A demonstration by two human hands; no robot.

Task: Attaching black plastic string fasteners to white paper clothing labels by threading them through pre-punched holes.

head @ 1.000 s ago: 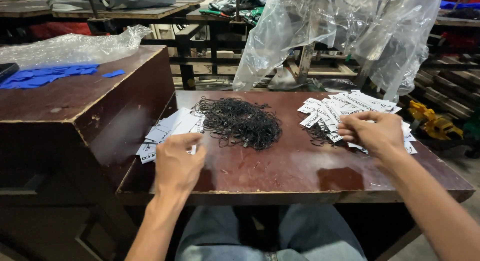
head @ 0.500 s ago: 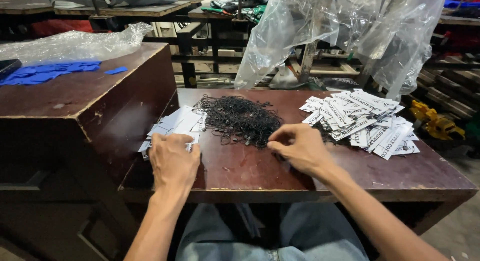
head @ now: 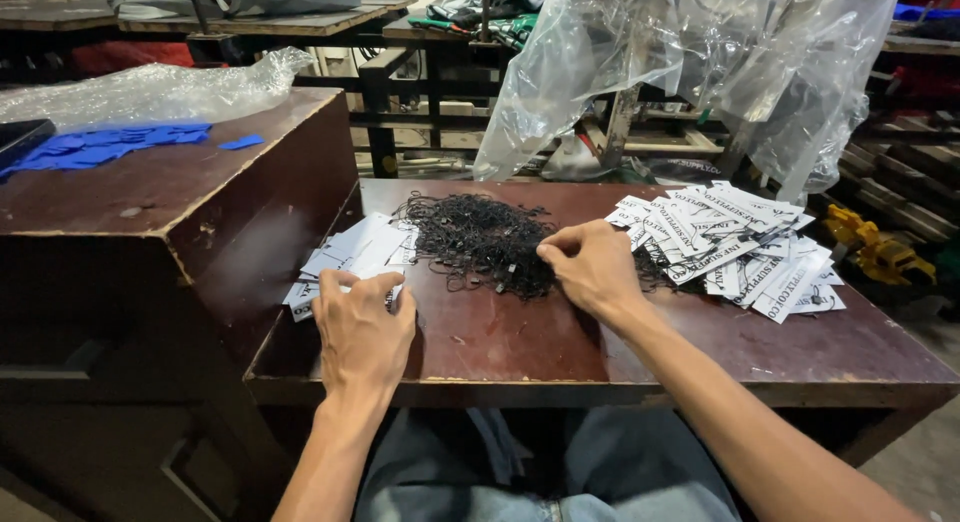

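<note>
Right hand [head: 592, 272] pinching black string loops [head: 480, 244]; left hand [head: 362, 327] flat on white tags [head: 352, 252]. Best lifting one loop cleanly.

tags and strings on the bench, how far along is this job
Done, it seems: a small stack of white tags lies under the left hand. In hand: the right hand pinches at the black string heap. Left: the larger printed tag pile and most of the strings.
</note>
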